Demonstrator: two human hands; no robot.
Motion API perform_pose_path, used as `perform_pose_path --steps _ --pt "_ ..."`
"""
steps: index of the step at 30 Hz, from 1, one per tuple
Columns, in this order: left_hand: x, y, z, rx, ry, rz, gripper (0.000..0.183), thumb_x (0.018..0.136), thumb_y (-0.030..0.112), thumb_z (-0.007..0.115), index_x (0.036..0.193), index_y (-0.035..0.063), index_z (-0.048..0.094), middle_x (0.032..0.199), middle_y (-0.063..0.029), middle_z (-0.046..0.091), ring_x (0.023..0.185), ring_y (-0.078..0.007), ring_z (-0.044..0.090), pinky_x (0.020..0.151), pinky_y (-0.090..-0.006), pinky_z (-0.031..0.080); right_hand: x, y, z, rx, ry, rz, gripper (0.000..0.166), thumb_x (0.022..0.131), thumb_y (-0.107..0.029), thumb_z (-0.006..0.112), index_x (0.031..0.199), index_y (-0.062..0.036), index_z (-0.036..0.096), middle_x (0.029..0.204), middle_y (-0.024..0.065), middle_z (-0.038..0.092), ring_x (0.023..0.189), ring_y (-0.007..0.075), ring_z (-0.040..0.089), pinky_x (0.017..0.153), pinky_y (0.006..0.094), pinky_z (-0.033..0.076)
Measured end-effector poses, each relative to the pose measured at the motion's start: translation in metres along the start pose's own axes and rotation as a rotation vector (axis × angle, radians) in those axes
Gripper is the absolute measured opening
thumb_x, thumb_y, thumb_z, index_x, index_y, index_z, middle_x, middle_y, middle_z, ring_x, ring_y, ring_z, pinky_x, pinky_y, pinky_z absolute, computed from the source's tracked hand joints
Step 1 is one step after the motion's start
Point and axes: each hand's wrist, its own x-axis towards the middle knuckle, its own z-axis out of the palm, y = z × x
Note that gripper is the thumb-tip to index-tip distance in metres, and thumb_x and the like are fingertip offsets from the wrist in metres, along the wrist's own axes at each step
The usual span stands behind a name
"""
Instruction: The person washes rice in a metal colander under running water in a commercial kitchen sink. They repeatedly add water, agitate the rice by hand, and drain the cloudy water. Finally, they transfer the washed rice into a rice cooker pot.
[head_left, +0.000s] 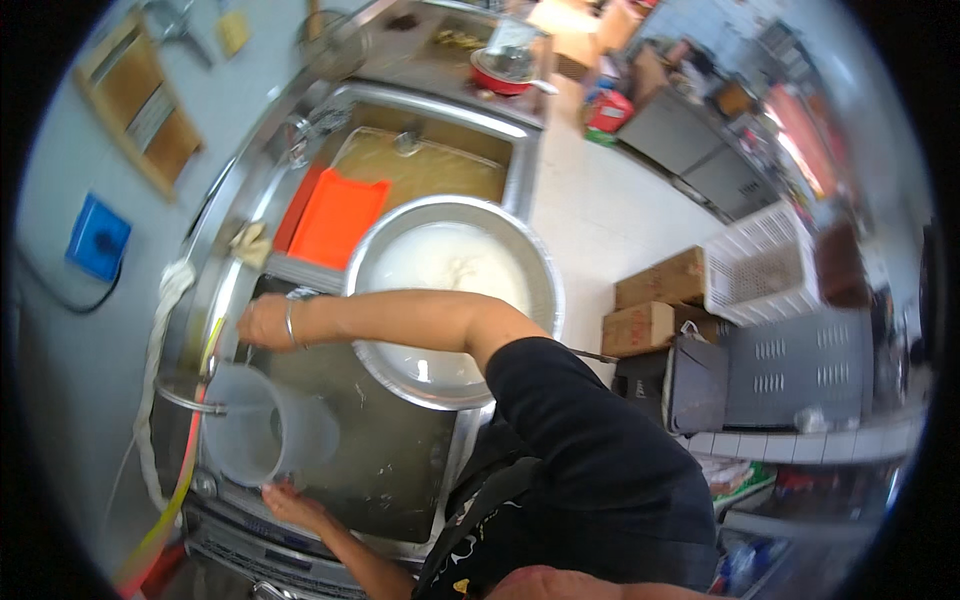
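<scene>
My left hand (291, 507) grips the lower side of a translucent plastic pitcher (244, 439), which is tilted over a sink basin of murky water (375, 450). A curved metal faucet spout (187, 401) reaches over the pitcher. My right hand (268, 322), with a silver bangle on its wrist, is curled at the faucet end near the wall; its fingertips are hidden, so I cannot tell what it holds. Beneath my right forearm sits a large round metal bowl (450, 255) of whitish liquid.
An orange plastic tray (337, 217) leans in the second sink basin (427, 165), which holds yellowish water. A pink and yellow hose (187, 457) runs by the faucet. Behind me stand cardboard boxes (637, 330) and a white plastic crate (757, 262). A red pan (501, 79) rests on the far counter.
</scene>
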Motion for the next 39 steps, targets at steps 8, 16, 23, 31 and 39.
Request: perform_pose_path --steps 8,16,23,31,39 --pt "-0.001 0.021 -0.015 -0.165 -0.31 -0.222 0.028 0.09 0.031 0.049 0.075 0.0075 0.047 0.066 0.0016 0.038 0.063 -0.0092 0.037 0.067 -0.0247 0.034 -0.234 -0.069 -0.157 0.102 0.22 0.211 0.033 0.073 -0.005 0.059 0.106 -0.0027 0.053 0.116 0.0138 0.051 0.107 0.0294 0.048 0.089 0.0381 0.041" --pt "-0.016 -0.002 -0.02 -0.176 -0.463 -0.303 0.028 0.087 0.034 0.054 0.088 0.0053 0.052 0.076 0.001 0.048 0.069 -0.0098 0.041 0.067 -0.0243 0.034 -0.428 -0.106 -0.161 -0.034 0.342 0.832 0.031 0.073 -0.004 0.057 0.104 -0.0032 0.055 0.113 0.016 0.052 0.102 0.032 0.051 0.087 0.0376 0.043" --pt "-0.046 0.023 -0.003 -0.151 -0.415 -0.302 0.036 0.083 0.037 0.059 0.097 0.0043 0.054 0.08 0.0016 0.047 0.069 -0.0084 0.038 0.064 -0.0246 0.034 -0.504 -0.105 -0.118 -0.01 0.365 0.928 0.031 0.075 -0.006 0.057 0.106 -0.005 0.053 0.112 0.016 0.052 0.102 0.0329 0.051 0.087 0.0382 0.043" --pt "-0.063 0.013 0.003 -0.1 -0.334 -0.294 0.039 0.083 0.034 0.06 0.105 0.002 0.056 0.079 0.0008 0.053 0.068 -0.0077 0.044 0.06 -0.022 0.037 -0.529 -0.088 -0.121 0.071 0.356 0.921 0.03 0.075 -0.006 0.057 0.104 -0.0044 0.054 0.111 0.0162 0.054 0.103 0.0321 0.051 0.088 0.0378 0.043" --pt "-0.059 -0.003 0.017 -0.001 -0.214 -0.198 0.034 0.078 0.031 0.066 0.092 0.0008 0.06 0.074 -0.0006 0.054 0.063 -0.0107 0.045 0.059 -0.0256 0.037 -0.602 -0.093 -0.113 0.146 0.409 1.0 0.027 0.078 0.001 0.052 0.105 0.0001 0.055 0.114 0.0172 0.052 0.089 0.0272 0.06 0.076 0.0332 0.049"
